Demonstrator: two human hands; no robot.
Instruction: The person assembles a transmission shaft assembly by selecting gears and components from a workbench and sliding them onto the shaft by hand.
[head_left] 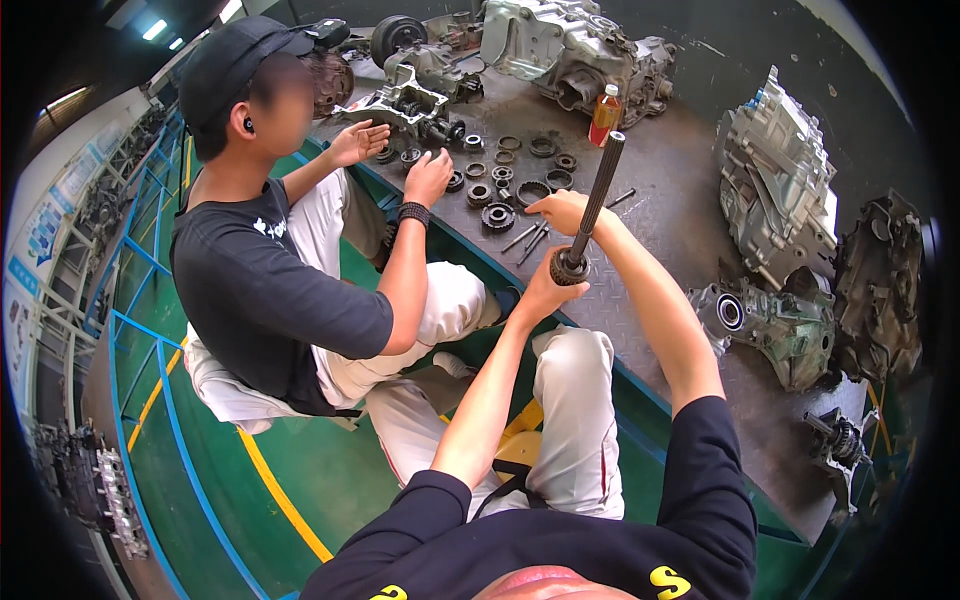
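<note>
My left hand [552, 288] is closed around the lower end of a splined shaft [600, 190], just under the dark gear fitted there. The shaft stands nearly upright, leaning slightly right. Beyond it my right hand [562, 211] reaches over the metal table, index finger stretched toward a toothed ring [532, 194]; whether it touches the ring I cannot tell. Close to that fingertip lie a gear [497, 217] and several thin rods [533, 242]. More rings and small gears, among them a dark ring [542, 147], are spread farther back.
At my left a seated person [280, 260] holds both hands over the table's edge. A drink bottle [605, 115] stands beyond the shaft. Gearbox housings rest at the back [560, 50] and right [775, 180]. A smaller housing [770, 325] lies beside my right arm.
</note>
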